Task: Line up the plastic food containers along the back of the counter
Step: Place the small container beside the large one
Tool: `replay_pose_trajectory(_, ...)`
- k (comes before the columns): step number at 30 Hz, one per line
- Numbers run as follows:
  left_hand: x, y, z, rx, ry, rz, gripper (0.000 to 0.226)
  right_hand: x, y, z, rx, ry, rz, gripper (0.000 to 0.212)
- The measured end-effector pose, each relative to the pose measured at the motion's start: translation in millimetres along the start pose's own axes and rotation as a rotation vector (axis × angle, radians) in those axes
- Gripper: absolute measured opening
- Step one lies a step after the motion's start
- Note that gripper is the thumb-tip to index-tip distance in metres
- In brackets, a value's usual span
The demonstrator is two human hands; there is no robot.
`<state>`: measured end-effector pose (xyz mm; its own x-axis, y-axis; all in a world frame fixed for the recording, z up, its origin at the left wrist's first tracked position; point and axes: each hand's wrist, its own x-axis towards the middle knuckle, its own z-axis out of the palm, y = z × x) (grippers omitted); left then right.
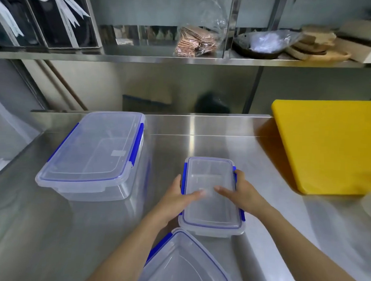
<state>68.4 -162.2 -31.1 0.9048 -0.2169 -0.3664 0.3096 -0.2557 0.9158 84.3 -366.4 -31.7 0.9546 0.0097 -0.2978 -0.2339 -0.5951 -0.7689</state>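
Observation:
A small clear container [211, 212] with blue latches sits mid-counter, lid on. My left hand [176, 196] grips its left side with the thumb over the lid. From the other side my right hand [239, 190] holds it, thumb also on the lid. A large clear container [95, 154] with blue latches stands at the back left, near the counter's rear edge. A third clear container [184, 264], turned at an angle, lies at the front edge below my hands, partly cut off by the frame.
A thick yellow cutting board [327, 145] lies at the back right of the steel counter [51, 230]. Above runs a steel shelf [141, 59] with bagged wafers, dark boxes and wooden boards. The counter's left edge drops away diagonally.

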Motion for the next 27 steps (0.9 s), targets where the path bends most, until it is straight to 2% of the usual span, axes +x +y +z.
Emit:
replay_pose_trajectory(2, 1.6, -10.0, -8.6, 0.164, -0.192, -0.057, 0.127, -8.3, -2.0, -16.9, 0.056, -0.331, 0.052, 0.09)
replay_pose_trajectory(3, 2.0, -14.4, -12.6, 0.267, -0.282, -0.084, 0.142, -12.0, -1.5, -26.6, 0.01, -0.482, 0.108, 0.102)
replay_pose_trajectory(5, 0.3, -19.3, -17.6, 0.439, -0.381, -0.101, 0.153, -16.0, 0.9, -39.5, -0.052, -0.649, 0.188, 0.109)
replay_pose_trajectory(8, -3.1, -21.4, -14.1, 0.565, -0.389, -0.042, 0.149, -15.3, 1.2, -39.0, -0.064, -0.723, 0.203, 0.115)
replay_pose_trajectory(11, 2.9, -26.7, -13.2, 0.553, -0.275, 0.022, 0.142, -8.1, 1.6, -31.5, -0.023, -0.71, 0.117, 0.116)
replay_pose_trajectory(14, 10.9, -27.8, -21.8, 0.497, -0.145, 0.098, 0.132, 1.1, -2.8, -27.3, 0.057, -0.645, 0.031, 0.1)
replay_pose_trajectory(18, 21.9, -18.9, -33.6, 0.471, 0.059, 0.173, 0.091, 28.4, -11.3, -19.5, 0.084, -0.507, -0.025, 0.089)
replay_pose_trajectory(21, 38.7, -18.5, -40.9, 0.604, 0.186, 0.221, 0.071, 54.8, -19.6, -12.7, 0.094, -0.419, -0.02, 0.085)
replay_pose_trajectory(23, 51.8, -16.7, -42.9, 0.801, 0.23, 0.235, 0.063, 72.4, -25.6, -8.4, 0.08, -0.38, -0.029, 0.087)
replay_pose_trajectory(27, 75.8, -10.4, -47.5, 0.952, 0.28, 0.209, 0.061, 103.1, -31.9, -2.5, 0.053, -0.298, -0.04, 0.079)
